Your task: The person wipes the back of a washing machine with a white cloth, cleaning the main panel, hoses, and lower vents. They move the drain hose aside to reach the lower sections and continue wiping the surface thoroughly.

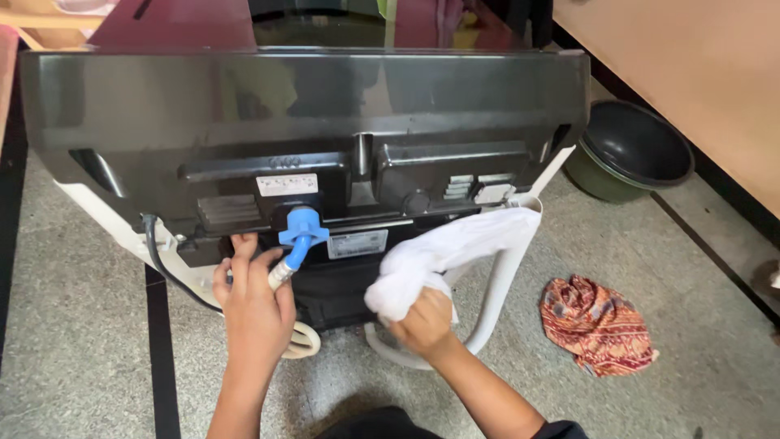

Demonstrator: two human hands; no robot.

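I look down on the dark rear panel of a washing machine (244, 106). My left hand (253, 299) rests on the panel's lower edge, fingers curled beside the blue inlet connector (302, 232) and its pale hose (301, 340). My right hand (422, 323) is closed around a bunched white cloth (443, 256), pressed against the machine's back near the white drain hose (500, 284). A black power cord (158, 260) hangs at the left of the panel.
A crumpled red patterned cloth (597, 323) lies on the speckled grey floor at the right. A dark green basin (630, 154) stands by a beige wall (699, 73). A black strip (161, 358) runs across the floor at the left.
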